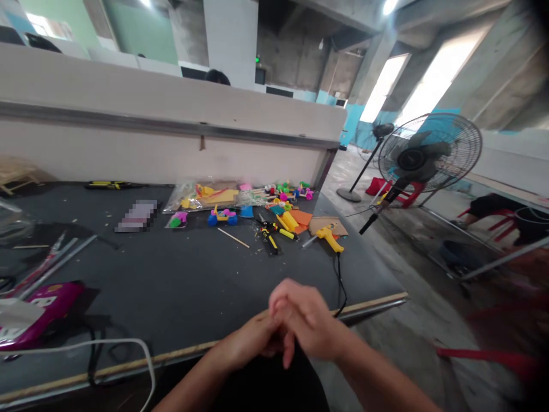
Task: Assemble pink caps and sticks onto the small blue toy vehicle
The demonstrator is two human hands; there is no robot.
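Note:
My left hand [257, 337] and my right hand [306, 317] are clasped together above my lap, at the table's front edge. The right fingers fold over the left hand, and no object shows between them. Beyond them on the dark table [206, 269] lie a yellow glue gun [330, 237], black and yellow pliers [270, 236], a thin wooden stick [233, 238] and a blue toy piece with wheels [222, 216]. Clear bags [206, 195] with yellow parts lie farther back.
A magenta case [55, 306] and clear sticks [64, 260] lie at the left, near a white cable [111, 342]. A low partition [171, 137] stands behind the table. A black fan [412, 159] stands at the right.

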